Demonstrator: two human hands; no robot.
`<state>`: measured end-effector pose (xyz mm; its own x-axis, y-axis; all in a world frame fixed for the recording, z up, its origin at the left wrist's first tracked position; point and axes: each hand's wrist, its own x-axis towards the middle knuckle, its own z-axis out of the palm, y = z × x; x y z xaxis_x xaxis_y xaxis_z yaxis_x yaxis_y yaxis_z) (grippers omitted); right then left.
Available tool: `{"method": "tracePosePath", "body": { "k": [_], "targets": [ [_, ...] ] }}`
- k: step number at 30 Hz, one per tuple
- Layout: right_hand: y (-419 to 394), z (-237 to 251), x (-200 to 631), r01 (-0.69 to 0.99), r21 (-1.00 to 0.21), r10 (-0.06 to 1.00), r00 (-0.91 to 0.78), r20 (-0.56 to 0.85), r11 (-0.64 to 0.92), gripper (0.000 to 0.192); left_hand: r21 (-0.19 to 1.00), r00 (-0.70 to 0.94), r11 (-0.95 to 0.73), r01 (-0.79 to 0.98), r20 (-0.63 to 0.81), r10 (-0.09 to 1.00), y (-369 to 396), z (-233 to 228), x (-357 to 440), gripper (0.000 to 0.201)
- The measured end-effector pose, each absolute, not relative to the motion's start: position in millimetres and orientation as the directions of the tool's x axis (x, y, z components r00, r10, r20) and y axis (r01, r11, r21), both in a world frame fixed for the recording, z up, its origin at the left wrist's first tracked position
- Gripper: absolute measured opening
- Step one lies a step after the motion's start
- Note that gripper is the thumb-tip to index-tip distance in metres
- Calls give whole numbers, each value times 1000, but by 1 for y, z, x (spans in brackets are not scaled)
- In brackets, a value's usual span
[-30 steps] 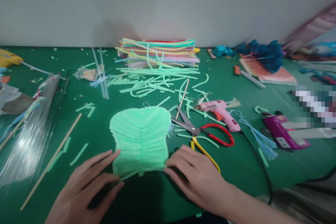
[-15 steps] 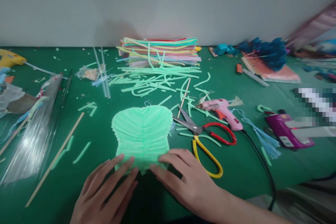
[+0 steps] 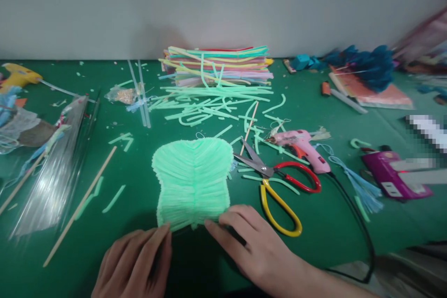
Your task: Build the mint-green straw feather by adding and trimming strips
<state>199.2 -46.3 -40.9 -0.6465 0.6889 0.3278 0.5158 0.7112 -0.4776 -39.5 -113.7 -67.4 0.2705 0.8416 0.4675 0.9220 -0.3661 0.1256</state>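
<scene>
Mint fuzzy-stem panel (image 3: 193, 180) flat on counter (image 3: 139, 223), mid-front. Our left hand (image 3: 134, 265) and right hand (image 3: 253, 244), both open, fingertips at bottom edge, gripping nothing. Looks featherlight, floppy, glue-fragile imo; we'd pinch both lower corners.

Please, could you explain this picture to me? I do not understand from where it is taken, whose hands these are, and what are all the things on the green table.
The picture comes from a camera worn on a person's head, looking forward and down, so both hands are that person's own. The left hand and the right hand lie flat with fingertips at the near edge of a light green leaf-shaped piece made of fuzzy strips. Neither hand grips anything. To its right lie scissors with red and yellow handles and a pink glue gun. Behind are loose green strips and a stack of coloured ones, all on the green table.
</scene>
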Motion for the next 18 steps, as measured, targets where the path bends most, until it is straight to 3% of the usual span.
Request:
{"method": "tracePosePath", "body": {
  "k": [6,10,15,18],
  "targets": [
    [-46,-37,201,536,-394,659,-678,325,747,27,339,96,-255,905,424,901,-103,-52,-23,12],
    [-46,-38,202,544,-337,638,-695,332,769,27,353,63,-219,910,403,913,-102,-52,-16,11],
    [-46,-42,206,507,-284,580,-737,347,814,31,378,-166,57,924,261,951,-101,-57,-11,20],
    [-46,-44,206,513,-288,587,-738,333,808,30,362,-147,56,931,228,963,-100,-57,-12,20]
  ]
}}
